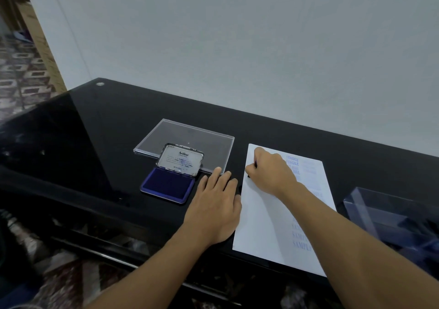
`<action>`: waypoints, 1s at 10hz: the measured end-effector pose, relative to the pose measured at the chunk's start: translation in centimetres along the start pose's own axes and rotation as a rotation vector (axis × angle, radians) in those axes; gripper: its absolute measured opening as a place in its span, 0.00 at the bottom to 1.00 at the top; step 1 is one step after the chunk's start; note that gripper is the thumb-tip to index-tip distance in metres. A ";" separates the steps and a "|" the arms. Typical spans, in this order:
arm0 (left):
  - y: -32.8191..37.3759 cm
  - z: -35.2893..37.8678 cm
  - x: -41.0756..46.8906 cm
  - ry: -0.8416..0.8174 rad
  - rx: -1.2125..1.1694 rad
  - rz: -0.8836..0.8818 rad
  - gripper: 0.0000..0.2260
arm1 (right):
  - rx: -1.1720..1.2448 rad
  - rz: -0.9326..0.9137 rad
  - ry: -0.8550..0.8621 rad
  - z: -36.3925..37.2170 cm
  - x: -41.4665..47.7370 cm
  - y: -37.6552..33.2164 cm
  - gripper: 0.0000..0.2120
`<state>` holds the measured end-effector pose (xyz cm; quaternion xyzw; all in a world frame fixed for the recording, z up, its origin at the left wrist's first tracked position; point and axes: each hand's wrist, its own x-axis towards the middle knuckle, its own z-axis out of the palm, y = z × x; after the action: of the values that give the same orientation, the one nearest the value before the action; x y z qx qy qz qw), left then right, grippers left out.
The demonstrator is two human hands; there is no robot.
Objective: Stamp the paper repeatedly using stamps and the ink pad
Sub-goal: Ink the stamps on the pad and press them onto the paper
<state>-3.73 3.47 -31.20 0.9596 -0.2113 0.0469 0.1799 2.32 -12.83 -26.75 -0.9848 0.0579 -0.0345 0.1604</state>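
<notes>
I am looking down on a glossy black surface (95,142) running along a pale wall (237,47), with patterned floor (19,71) showing at the far left. The right grip (270,168) is clenching round a dark stamp (255,164), mostly hidden in the fist, and holding it down on the far left corner of the paper (261,225). The left grip (215,206) is lying released, fingers flat on the surface, between the paper's left edge and the open ink pad (167,185).
</notes>
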 end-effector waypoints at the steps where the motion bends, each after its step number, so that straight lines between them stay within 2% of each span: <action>1: 0.1 0.1 0.0 0.007 0.001 -0.005 0.22 | -0.014 0.001 -0.001 0.3 0.3 0.1 0.08; 3: 0.2 0.1 0.0 -0.012 0.013 -0.016 0.23 | 0.008 0.011 -0.021 0.1 1.0 -0.1 0.12; 6: 0.3 0.1 0.0 -0.008 0.032 -0.015 0.23 | -0.045 -0.016 0.039 0.8 -0.1 0.1 0.07; 10: 0.2 0.1 -0.1 0.003 0.003 -0.020 0.23 | -0.035 0.008 0.017 0.6 0.1 -0.1 0.07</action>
<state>-3.89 3.33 -31.22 0.9618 -0.2013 0.0470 0.1794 2.49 -12.58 -27.29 -0.9868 0.0637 -0.0414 0.1429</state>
